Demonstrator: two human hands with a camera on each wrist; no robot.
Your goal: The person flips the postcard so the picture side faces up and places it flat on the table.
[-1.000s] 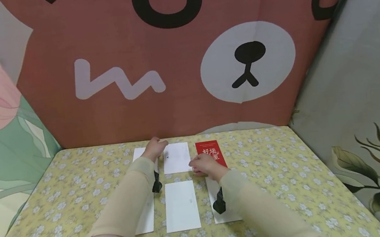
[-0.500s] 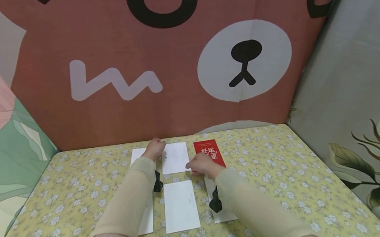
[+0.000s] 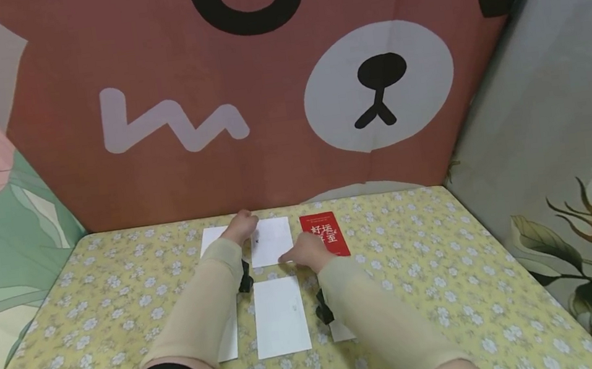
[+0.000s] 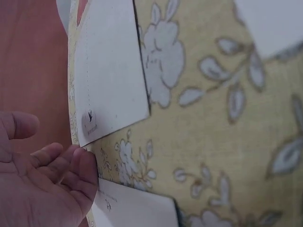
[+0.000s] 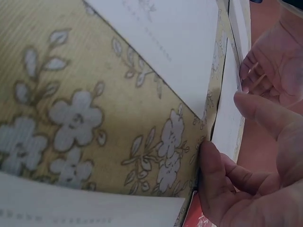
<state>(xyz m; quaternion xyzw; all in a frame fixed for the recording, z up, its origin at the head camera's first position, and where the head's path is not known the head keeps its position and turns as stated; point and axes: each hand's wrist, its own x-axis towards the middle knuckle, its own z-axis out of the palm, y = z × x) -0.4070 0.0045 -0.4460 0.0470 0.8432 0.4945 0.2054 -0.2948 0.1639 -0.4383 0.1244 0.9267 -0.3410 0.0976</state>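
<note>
In the back row on the table, a white card (image 3: 272, 244) with a small dark printed mark lies between another white card (image 3: 210, 239) and a red card (image 3: 335, 238) with white Chinese characters. My left hand (image 3: 241, 226) is over the gap between the two white ones. Its loosely bent fingertips are right at the middle card's corner (image 4: 87, 135) in the left wrist view. At that card's near right corner is my right hand (image 3: 307, 250); in the right wrist view its thumb (image 5: 260, 111) overlaps the card and its index fingertip is beside the edge. Neither hand grips anything.
A front row holds a white card in the middle (image 3: 280, 317), one at left (image 3: 230, 336) and one at right (image 3: 342, 331), the outer ones partly hidden by my forearms. The flowered tablecloth (image 3: 97, 335) runs back to a brown bear-print curtain (image 3: 283, 173).
My right hand has moved left from the red card toward the middle back card, uncovering more of the red one. My left hand has stayed nearly in place. The cards lie as before.
</note>
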